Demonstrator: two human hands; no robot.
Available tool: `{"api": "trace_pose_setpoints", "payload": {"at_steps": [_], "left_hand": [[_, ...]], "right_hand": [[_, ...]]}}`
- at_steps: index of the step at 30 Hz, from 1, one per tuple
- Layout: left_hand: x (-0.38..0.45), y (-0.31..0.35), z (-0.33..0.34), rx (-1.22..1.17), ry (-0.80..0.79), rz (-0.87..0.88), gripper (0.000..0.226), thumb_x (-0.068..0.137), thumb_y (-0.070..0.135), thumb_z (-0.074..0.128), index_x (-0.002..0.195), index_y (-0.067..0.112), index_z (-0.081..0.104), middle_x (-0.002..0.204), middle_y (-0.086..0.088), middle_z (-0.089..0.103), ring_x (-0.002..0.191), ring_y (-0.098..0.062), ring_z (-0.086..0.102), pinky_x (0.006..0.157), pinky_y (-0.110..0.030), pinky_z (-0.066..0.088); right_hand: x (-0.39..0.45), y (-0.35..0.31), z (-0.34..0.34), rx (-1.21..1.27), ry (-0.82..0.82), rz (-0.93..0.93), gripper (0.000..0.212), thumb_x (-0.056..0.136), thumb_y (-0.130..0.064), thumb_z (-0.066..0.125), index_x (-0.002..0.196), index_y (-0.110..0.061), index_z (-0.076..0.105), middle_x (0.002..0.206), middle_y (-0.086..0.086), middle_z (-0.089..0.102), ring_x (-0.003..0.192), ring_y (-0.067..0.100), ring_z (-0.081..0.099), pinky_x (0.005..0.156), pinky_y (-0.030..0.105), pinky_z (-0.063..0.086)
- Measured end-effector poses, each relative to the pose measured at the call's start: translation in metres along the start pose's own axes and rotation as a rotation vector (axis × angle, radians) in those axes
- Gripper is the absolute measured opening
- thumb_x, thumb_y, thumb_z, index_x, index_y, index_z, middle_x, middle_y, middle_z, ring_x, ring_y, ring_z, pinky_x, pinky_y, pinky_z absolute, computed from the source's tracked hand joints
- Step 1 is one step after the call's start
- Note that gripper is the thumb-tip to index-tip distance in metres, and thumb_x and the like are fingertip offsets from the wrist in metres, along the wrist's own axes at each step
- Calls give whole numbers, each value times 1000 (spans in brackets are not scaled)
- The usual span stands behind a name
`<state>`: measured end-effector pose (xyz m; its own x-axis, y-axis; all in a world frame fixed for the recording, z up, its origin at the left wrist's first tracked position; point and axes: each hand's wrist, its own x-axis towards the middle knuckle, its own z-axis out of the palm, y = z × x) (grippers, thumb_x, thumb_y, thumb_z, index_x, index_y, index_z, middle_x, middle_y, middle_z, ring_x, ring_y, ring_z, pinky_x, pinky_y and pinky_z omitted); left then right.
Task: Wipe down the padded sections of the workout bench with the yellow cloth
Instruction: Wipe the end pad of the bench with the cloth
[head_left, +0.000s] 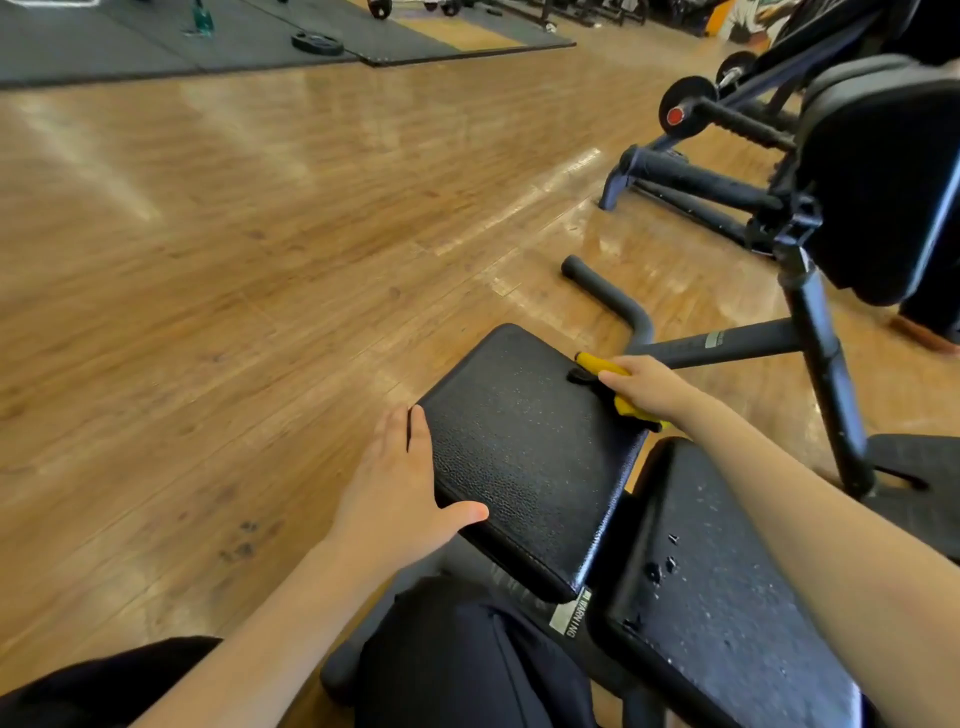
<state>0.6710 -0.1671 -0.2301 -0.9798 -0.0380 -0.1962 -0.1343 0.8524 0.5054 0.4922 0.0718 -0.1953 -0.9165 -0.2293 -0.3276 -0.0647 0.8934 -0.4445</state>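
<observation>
The left hand (400, 483) lay flat with straight fingers against the left edge of the seat pad (524, 462) at frame centre, thumb on top; the right hand (644, 387) pressed the yellow cloth (602, 365) onto the pad's right edge; the scuffed back pad (727, 587) sat lower right, beside it.

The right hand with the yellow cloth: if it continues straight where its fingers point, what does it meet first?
Probably only more seat pad: the right hand points left across it, toward the far edge and wooden floor.
</observation>
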Motion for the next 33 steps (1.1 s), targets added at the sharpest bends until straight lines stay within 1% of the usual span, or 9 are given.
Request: {"api": "trace_pose_setpoints", "payload": {"at_steps": [3,6,8,11,14,22,26,30,33], "left_hand": [[1,0,1,19,13,-2,113,77,67,53,146,11,-17,155,-6,-20,143,-22,-16,115,-35,1],[3,1,2,40,8,-12,114,77,67,54,146,11,-18,155,-7,-20,143,-22,-17,116,-36,2],[4,1,2,42,3,-21,115,77,67,55,146,12,-18,155,-6,-21,143,-22,-17,116,-35,3],[5,1,2,48,11,-21,115,76,67,55,146,12,-17,156,-6,-19,143,-22,-15,116,-35,4],[5,0,1,55,7,-14,115,76,68,55,147,11,-15,156,-7,-16,144,-23,-12,116,-35,5],[2,1,-2,55,-26,-1,112,78,68,51,146,8,-15,156,-9,-15,144,-25,-11,116,-36,5],[1,0,-2,59,-21,14,112,78,68,51,147,7,-13,156,-11,-13,144,-26,-9,116,-37,7],[1,1,-1,39,-25,11,112,78,66,53,147,8,-14,156,-11,-15,144,-27,-10,116,-39,7],[2,1,0,43,-31,4,113,78,67,53,147,8,-14,156,-12,-15,144,-28,-10,116,-40,8]], "right_hand": [[26,-42,13,-77,29,-107,35,98,-25,38,120,-1,52,118,18,58,104,30,52,83,34,37],[45,-76,24,-111,20,-150,39,98,-28,37,129,-7,46,124,14,54,107,27,50,84,32,36],[54,-83,27,-102,34,-153,40,97,-31,40,130,-9,46,119,12,56,106,28,51,84,32,38],[53,-77,25,-15,39,-151,36,94,-33,47,121,-10,52,92,8,55,84,23,51,66,30,38],[43,-60,22,66,24,-153,19,92,-31,51,95,-13,56,71,3,51,69,19,48,55,26,34],[-6,-7,15,142,73,-4,23,93,-32,49,84,-11,51,67,2,49,64,17,46,60,30,35],[-31,13,20,288,194,109,19,93,-25,51,80,-11,51,56,1,46,49,16,42,46,25,35],[-35,6,28,326,291,208,22,92,-25,50,73,-13,48,59,3,48,56,23,46,57,31,37],[-41,1,36,339,365,284,14,92,-23,46,85,-12,52,68,5,53,65,25,50,57,28,38]]}}
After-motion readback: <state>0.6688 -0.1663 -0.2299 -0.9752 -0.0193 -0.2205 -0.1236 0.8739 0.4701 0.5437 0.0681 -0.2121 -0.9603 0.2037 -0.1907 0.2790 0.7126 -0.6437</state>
